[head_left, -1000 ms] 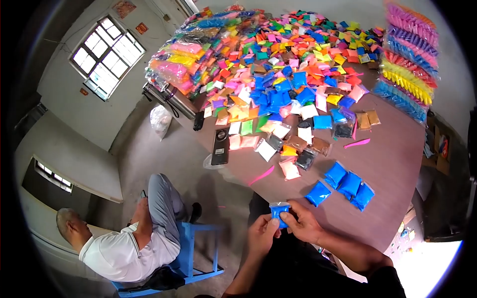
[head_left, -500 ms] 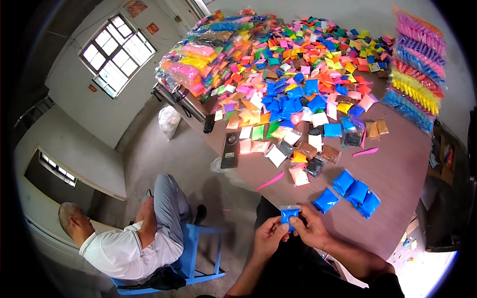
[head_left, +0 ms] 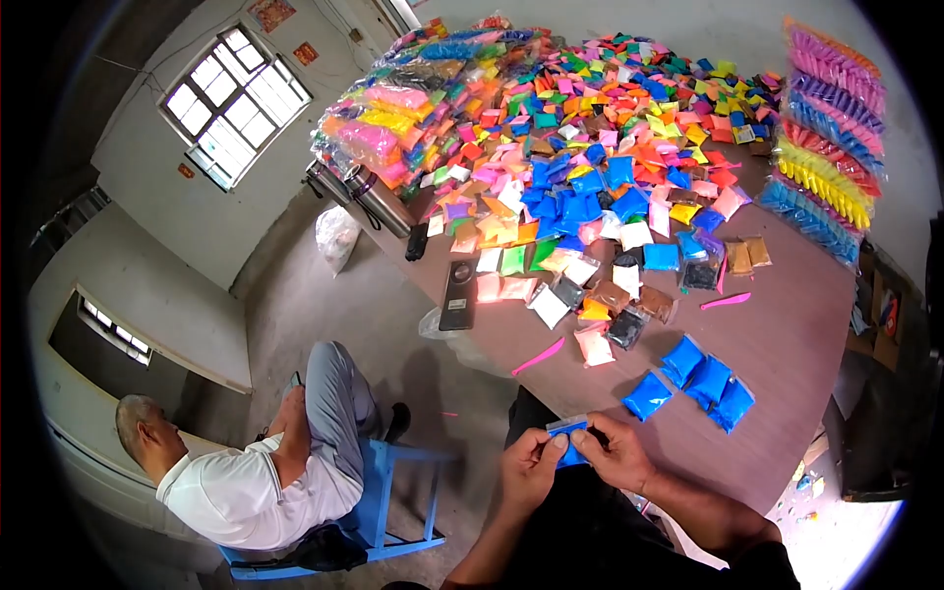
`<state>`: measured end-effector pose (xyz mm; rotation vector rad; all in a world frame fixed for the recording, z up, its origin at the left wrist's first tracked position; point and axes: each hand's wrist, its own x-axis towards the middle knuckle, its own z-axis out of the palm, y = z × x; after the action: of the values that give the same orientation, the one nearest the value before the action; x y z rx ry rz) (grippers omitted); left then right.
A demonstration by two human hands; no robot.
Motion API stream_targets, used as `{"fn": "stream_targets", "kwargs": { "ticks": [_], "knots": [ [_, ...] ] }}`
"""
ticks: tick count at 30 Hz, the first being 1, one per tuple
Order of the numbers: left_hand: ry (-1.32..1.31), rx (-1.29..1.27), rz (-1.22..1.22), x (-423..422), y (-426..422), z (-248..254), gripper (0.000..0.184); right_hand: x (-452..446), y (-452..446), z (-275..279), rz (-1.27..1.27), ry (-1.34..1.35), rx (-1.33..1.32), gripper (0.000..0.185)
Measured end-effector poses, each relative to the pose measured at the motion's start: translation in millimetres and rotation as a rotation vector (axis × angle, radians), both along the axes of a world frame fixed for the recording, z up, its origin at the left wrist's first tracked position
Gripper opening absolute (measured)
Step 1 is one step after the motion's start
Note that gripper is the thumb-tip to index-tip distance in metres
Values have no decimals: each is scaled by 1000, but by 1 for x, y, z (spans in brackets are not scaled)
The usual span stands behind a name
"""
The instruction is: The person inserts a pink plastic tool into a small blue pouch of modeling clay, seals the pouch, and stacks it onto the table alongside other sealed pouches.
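Observation:
Both my hands pinch one small blue packet (head_left: 569, 454) over my lap, just off the table's near edge. My left hand (head_left: 531, 466) grips its left side and my right hand (head_left: 616, 454) its right side, thumbs on the front. The clear top strip shows above my thumbs. Several blue packets (head_left: 706, 382) lie on the brown table (head_left: 777, 339) to the right, beyond my right hand. A pink plastic tool (head_left: 538, 357) rests near the table's front edge, and a second one (head_left: 726, 301) lies farther right.
A large heap of coloured packets (head_left: 590, 118) covers the table's back. A dark phone (head_left: 458, 295) and a steel flask (head_left: 382, 202) stand or lie at its left edge. Bagged bundles (head_left: 821, 147) are stacked at right. A person (head_left: 246, 487) sits on a blue chair (head_left: 379, 511) at left.
The view has shifted, so the scene sits slightly farther right. My thumbs have moved up the blue packet, and its upper edge is now more tilted and less of its front shows.

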<state>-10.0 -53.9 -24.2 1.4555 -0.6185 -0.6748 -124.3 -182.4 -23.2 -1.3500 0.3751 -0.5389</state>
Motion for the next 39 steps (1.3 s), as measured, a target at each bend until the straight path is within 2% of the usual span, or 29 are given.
{"fn": "stream_targets", "kwargs": {
  "ticks": [7, 10, 14, 16, 19, 23, 25, 34, 39],
  "knots": [
    [148, 39, 53, -8, -7, 22, 15, 2, 0, -11, -63, 9, -96, 11],
    [156, -50, 55, -5, -2, 6, 16, 3, 1, -9, -67, 18, -206, 11],
    [87, -76, 52, -6, 0, 12, 17, 3, 2, -10, -51, -13, -245, 13],
    [51, -62, 43, -6, 0, 13, 17, 2, 3, -1, -68, 12, 23, 12],
    [83, -37, 46, -9, -2, 15, 15, -1, 0, -9, -9, 1, 80, 10],
    [171, 13, 92, -17, -9, 29, 15, 2, 0, -8, -69, -12, 55, 9],
    [104, 162, -38, -13, 0, 28, 17, 2, 0, -6, -90, -50, 44, 11],
    [-12, 31, 26, -9, 1, 15, 23, 2, 4, -9, -12, -19, 55, 26],
    [115, 112, 0, -16, -4, 24, 20, 2, 1, -18, -27, -38, 58, 25]
  ]
}}
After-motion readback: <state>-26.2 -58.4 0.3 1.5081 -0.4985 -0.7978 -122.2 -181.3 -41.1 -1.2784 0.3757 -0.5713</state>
